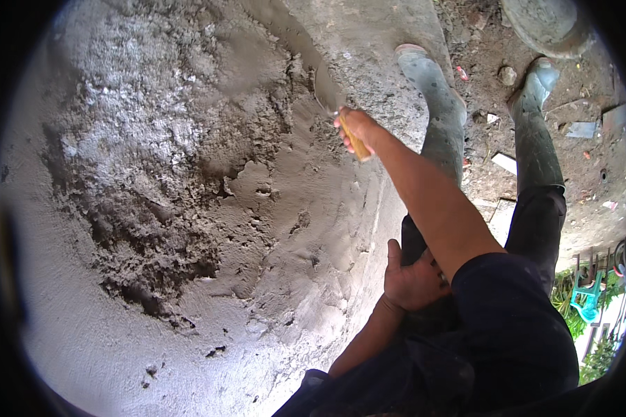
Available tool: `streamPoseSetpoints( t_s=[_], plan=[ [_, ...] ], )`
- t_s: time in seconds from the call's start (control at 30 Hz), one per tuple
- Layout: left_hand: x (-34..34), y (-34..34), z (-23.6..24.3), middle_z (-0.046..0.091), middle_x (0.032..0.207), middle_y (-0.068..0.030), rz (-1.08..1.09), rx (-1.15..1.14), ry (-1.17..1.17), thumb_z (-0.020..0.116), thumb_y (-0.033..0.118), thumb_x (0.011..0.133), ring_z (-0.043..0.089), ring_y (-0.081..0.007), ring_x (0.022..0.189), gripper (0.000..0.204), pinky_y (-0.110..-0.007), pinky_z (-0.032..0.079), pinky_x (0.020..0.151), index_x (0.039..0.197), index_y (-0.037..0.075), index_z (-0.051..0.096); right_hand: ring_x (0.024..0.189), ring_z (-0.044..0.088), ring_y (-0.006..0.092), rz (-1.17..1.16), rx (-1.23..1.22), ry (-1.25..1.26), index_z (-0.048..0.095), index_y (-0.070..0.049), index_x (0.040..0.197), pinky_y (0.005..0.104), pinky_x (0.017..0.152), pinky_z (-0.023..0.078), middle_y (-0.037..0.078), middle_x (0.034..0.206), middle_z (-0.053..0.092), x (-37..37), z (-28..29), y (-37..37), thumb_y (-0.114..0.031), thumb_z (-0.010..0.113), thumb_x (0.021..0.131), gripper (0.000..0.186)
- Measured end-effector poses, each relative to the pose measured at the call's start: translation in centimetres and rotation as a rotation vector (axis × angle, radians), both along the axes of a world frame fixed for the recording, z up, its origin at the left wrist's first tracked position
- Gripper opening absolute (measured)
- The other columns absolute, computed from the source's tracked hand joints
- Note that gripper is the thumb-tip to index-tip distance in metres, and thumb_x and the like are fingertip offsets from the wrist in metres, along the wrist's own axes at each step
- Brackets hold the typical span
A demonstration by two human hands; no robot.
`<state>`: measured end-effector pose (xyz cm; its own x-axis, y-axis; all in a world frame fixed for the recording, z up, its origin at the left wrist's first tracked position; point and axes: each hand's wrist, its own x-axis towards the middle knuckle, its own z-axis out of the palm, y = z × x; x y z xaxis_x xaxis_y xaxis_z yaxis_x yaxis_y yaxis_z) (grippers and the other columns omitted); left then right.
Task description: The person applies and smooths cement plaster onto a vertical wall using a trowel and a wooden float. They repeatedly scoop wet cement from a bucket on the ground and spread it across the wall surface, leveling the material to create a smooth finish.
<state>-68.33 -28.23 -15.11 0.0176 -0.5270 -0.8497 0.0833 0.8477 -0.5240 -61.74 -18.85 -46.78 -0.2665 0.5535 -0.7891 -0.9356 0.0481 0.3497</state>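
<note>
Trowel: we see a trowel with a yellow wooden handle and a grey, mortar-smeared metal blade (329, 94) at the upper middle, its blade laid against the rough grey wet-mortar wall (188, 181) and pointing up and away from us.
Right hand: our right hand (358, 128) is curled tight round the yellow handle, knuckles toward the wall, the handle's end poking out below the fingers.
Right arm: we hold it stretched out nearly straight from the dark blue sleeve (508, 313) up to the trowel, the forearm bare.
Left hand: our left hand (412, 281) rests flat on the thigh of the dark trousers (535, 222), fingers loosely spread and holding nothing, the thumb pointing upward.
Left arm: bent, coming in from the lower edge just beside the wall.
Legs: we stand in tall grey-green rubber boots (442, 111) on brown dirt ground (494, 42) strewn with rubble.
Far corner: a round grey mortar-caked bucket (546, 24) stands beyond the boots.
</note>
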Motion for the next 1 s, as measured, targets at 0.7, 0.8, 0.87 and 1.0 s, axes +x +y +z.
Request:
streamPoseSetpoints(
  t_s=[0.7,0.8,0.87,1.0],
  plan=[
    [1.6,-2.6,0.2,0.012,0.173,-0.0266,-0.008,0.034,-0.282,0.016,0.096,0.085,0.012,-0.0445,0.16,0.113,-0.067,0.01,0.126,0.17,0.021,0.013,0.048,0.054,0.0141,0.487,-0.729,-0.846,0.065,-0.002,0.097,0.0315,0.043,0.045,0.003,0.063,0.055,24.7,-0.6,-39.5,-0.032,0.067,0.098,0.029],
    [1.6,-3.1,0.7,0.011,0.173,-0.0271,-0.004,0.079,-0.306,0.016,0.097,0.085,0.011,-0.0445,0.16,0.114,-0.067,0.009,0.126,0.17,0.021,0.012,0.048,0.051,0.0119,0.299,-0.584,-0.828,0.067,-0.002,0.107,0.0296,0.043,0.042,0.002,0.068,0.055,22.6,0.4,-38.1,-0.026,0.067,0.095,0.027],
    [1.9,-3.6,1.0,0.01,0.173,-0.0274,-0.02,0.091,-0.282,0.016,0.097,0.085,0.01,-0.0444,0.16,0.115,-0.067,0.009,0.126,0.17,0.021,0.012,0.047,0.05,0.0105,0.147,-0.529,-0.879,0.065,-0.003,0.104,0.0287,0.042,0.04,0.0,0.067,0.055,18.9,0.6,-39.7,-0.025,0.067,0.096,0.024],
    [1.8,-3.7,1.0,0.008,0.173,-0.0269,-0.049,0.091,-0.268,0.016,0.098,0.083,0.009,-0.0445,0.16,0.116,-0.067,0.008,0.126,0.17,0.02,0.011,0.05,0.049,0.0086,0.018,-0.631,-0.895,0.059,-0.008,0.102,0.0274,0.044,0.041,-0.002,0.069,0.053,15.5,2.6,-40.8,-0.023,0.065,0.101,0.015]
  ],
)
